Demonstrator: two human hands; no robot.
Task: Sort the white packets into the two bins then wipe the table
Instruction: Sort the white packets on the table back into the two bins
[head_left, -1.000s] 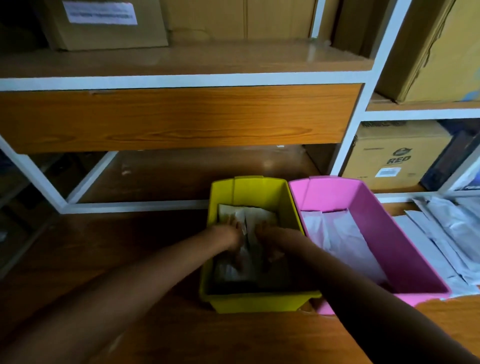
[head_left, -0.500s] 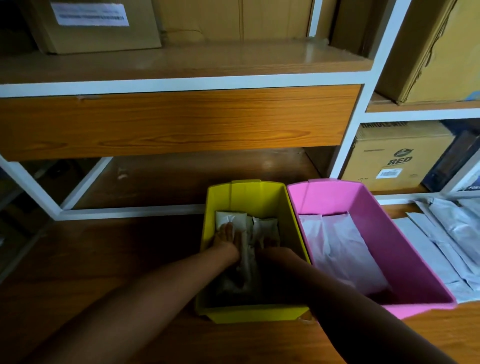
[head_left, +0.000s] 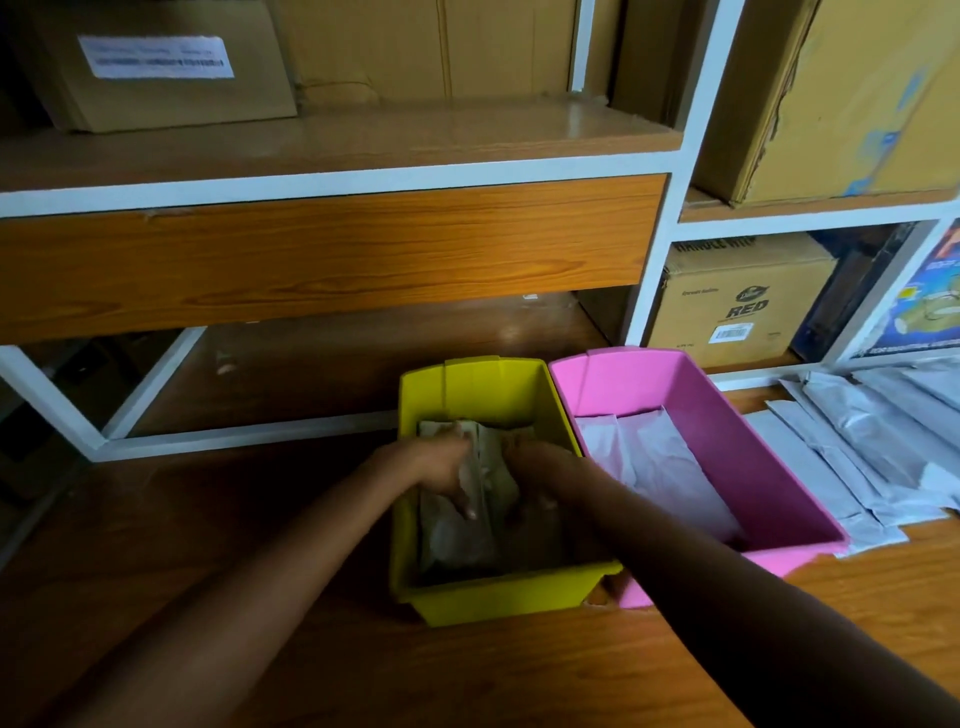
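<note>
The yellow bin (head_left: 480, 387) stands on the wooden table, with the pink bin (head_left: 628, 379) touching its right side. Both my hands are down inside the yellow bin on the white packets (head_left: 488, 462) lying there. My left hand (head_left: 441, 470) has its fingers curled onto the left part of the packets. On the right part, my right hand (head_left: 537, 470) grips with its fingers bent down, and the packets bulge up between the two hands. More white packets (head_left: 657, 462) lie flat in the pink bin. A loose pile of white packets (head_left: 852, 457) sits on the table right of the pink bin.
A white-framed shelf unit (head_left: 670, 171) with wooden boards rises right behind the bins. Cardboard boxes (head_left: 737, 306) fill its compartments. Bare wooden table (head_left: 208, 519) stretches left of and in front of the bins.
Both hands stayed in the yellow bin. My left hand's fingers went from lying flat to curled, and the packets are bunched up between the hands.
</note>
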